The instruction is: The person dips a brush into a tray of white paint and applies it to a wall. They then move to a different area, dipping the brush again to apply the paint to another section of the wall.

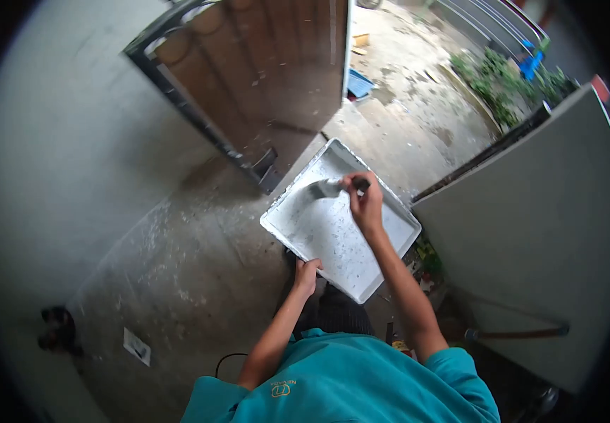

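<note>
A shallow white rectangular tray (pixel 340 243), speckled with dark marks, is held out in front of my body. The fingers of my left hand (pixel 307 273) are closed around its near left edge, thumb over the rim. My right hand (pixel 367 203) is over the tray, closed on a paintbrush (pixel 324 189). The brush's dark handle end sticks out past the fingers, while its flat head points left, close over the tray's inner surface. Part of the handle is hidden in the grip.
A brown door (pixel 255 63) stands ajar ahead, and a pale panel (pixel 523 233) rises on the right. Between them a doorway leads to concrete ground with a blue tray (pixel 360 84) and plants (pixel 495 81). A paper (pixel 136 347) lies on the stained floor at left.
</note>
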The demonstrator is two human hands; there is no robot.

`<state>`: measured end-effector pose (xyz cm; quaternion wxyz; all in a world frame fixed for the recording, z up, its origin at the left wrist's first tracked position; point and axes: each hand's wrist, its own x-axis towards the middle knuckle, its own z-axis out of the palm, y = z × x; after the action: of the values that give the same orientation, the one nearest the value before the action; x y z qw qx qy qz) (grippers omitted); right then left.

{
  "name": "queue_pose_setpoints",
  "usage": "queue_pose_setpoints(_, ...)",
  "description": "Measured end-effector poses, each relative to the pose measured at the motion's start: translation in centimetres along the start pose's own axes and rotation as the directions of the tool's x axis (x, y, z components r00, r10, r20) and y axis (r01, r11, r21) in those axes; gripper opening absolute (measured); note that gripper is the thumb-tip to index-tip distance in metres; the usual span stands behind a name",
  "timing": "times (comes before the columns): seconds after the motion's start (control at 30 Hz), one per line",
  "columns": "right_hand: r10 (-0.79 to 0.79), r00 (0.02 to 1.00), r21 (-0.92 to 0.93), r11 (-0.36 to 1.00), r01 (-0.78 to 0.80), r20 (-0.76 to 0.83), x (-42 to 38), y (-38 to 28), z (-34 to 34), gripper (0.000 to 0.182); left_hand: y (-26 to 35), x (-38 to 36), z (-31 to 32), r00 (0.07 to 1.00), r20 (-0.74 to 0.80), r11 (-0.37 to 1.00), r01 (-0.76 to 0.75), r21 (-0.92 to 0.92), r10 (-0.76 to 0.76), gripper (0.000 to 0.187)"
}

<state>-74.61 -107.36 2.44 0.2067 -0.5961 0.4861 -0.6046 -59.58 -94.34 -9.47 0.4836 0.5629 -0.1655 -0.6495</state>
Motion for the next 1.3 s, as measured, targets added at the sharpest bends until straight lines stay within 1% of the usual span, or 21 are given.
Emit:
queue_pose_setpoints(0.1,0.045,0.989,-0.068,0.997,-0.036,0.140,1.6,-3.5,3.6,0.007,1.5,-1.3,-3.6,0.998,-0.043,0.994,-0.040,-0.103,0.035,0.034)
queue_pose_setpoints(0.2,-0.190,0.952,-0.064,0.975,0.211,0.240,-0.3,-5.8,8.8,0.014,2.3,-2.9,-6.5,0.993,-0.108,0.977,-0.069,-0.201,0.048,0.038)
queue_pose_setpoints(0.27,-0.181,0.919,-0.051,0.976,0.211,0.350,-4.3,-8.1,12.6,0.015,3.2,-3.2,-8.4,0.981,-0.176,0.955,-0.125,-0.268,0.079,0.040)
queue_pose_setpoints(0.33,-0.163,0.854,0.032,0.985,0.169,0.494,-9.1,-10.6,16.4,0.018,4.3,-3.6,-11.2,0.975,-0.216,0.961,-0.115,-0.252,0.060,0.051)
queue_pose_setpoints(0.4,-0.208,0.723,0.127,0.978,0.165,0.659,-13.9,-13.0,19.8,0.022,6.2,-4.3,-13.8,0.965,-0.238,0.865,-0.211,-0.454,0.111,0.060)
queue_pose_setpoints(0.47,-0.204,0.591,0.196,0.977,0.078,0.781,-16.5,-15.9,23.1,0.024,8.0,-4.8,-18.1,0.961,-0.265,0.860,-0.200,-0.470,0.078,0.065)
queue_pose_setpoints(0.5,-0.263,0.588,0.239,0.964,0.121,0.764,-17.2,-16.9,25.3,0.024,8.3,-4.9,-20.2,0.952,-0.304,0.823,-0.203,-0.531,0.038,0.064)
queue_pose_setpoints(0.53,-0.296,0.597,0.282,0.952,0.121,0.745,-17.3,-17.7,27.6,0.019,7.9,-5.0,-22.8,0.950,-0.308,0.868,-0.189,-0.459,0.044,0.065)
queue_pose_setpoints(0.57,-0.227,0.591,0.244,0.968,0.052,0.774,-16.9,-18.1,30.1,0.016,7.4,-5.0,-25.6,0.949,-0.312,0.907,-0.173,-0.384,0.049,0.066)
queue_pose_setpoints(0.6,-0.152,0.579,0.199,0.980,-0.018,0.801,-16.4,-18.5,32.7,0.013,8.9,-6.0,-27.3,0.936,-0.353,0.874,-0.177,-0.453,0.006,0.058)
queue_pose_setpoints(0.67,-0.145,0.648,0.312,0.938,-0.150,0.747,-15.0,-19.5,38.2,0.011,10.4,-6.7,-31.1,0.909,-0.414,0.861,-0.239,-0.449,0.036,0.045)
queue_pose_setpoints(0.73,-0.191,0.692,0.363,0.925,-0.110,0.696,-13.9,-19.8,44.3,0.011,12.3,-7.4,-35.0,0.881,-0.465,0.847,-0.309,-0.433,0.083,0.033)
queue_pose_setpoints(0.8,-0.155,0.692,0.297,0.951,-0.090,0.705,-13.0,-23.0,48.3,0.009,14.0,-8.2,-38.1,0.879,-0.475,0.891,-0.191,-0.412,-0.031,0.042)
queue_pose_setpoints(0.9,-0.339,0.669,0.324,0.934,0.152,0.662,-14.1,-25.8,52.4,0.008,16.0,-8.3,-40.1,0.819,-0.574,0.821,-0.338,-0.460,0.015,0.037)
queue_pose_setpoints(0.97,-0.566,0.598,0.408,0.824,0.393,0.567,-15.7,-27.5,54.4,0.017,16.3,-7.6,-42.6,0.822,-0.569,0.859,-0.291,-0.421,0.000,0.038)
queue_pose_setpoints(1.03,-0.443,0.507,0.329,0.895,0.302,0.739,-19.3,-28.1,55.5,0.018,16.4,-6.0,-45.1,0.827,-0.562,0.890,-0.248,-0.383,-0.012,0.039)
queue_pose_setpoints(1.1,-0.579,0.349,0.451,0.805,0.384,0.736,-22.6,-27.8,56.4,0.019,16.2,-4.6,-47.0,0.850,-0.527,0.891,-0.230,-0.392,-0.012,0.050)
queue_pose_setpoints(1.13,-0.599,0.291,0.512,0.796,0.324,0.746,-23.8,-27.9,56.5,0.018,16.9,-4.2,-47.4,0.845,-0.534,0.886,-0.236,-0.400,-0.017,0.050)
queue_pose_setpoints(1.23,-0.541,0.252,0.517,0.841,0.158,0.803,-24.4,-29.8,57.9,0.015,21.0,-3.8,-48.5,0.746,-0.654,0.751,-0.503,-0.428,0.127,0.048)
queue_pose_setpoints(1.27,-0.505,0.299,0.505,0.859,0.083,0.810,-23.8,-30.0,59.0,0.014,22.3,-3.5,-49.1,0.732,-0.668,0.682,-0.558,-0.472,0.135,0.049)
queue_pose_setpoints(1.3,-0.463,0.346,0.491,0.871,0.006,0.816,-23.3,-30.0,60.4,0.013,22.8,-3.0,-49.9,0.725,-0.676,0.725,-0.533,-0.435,0.127,0.049)
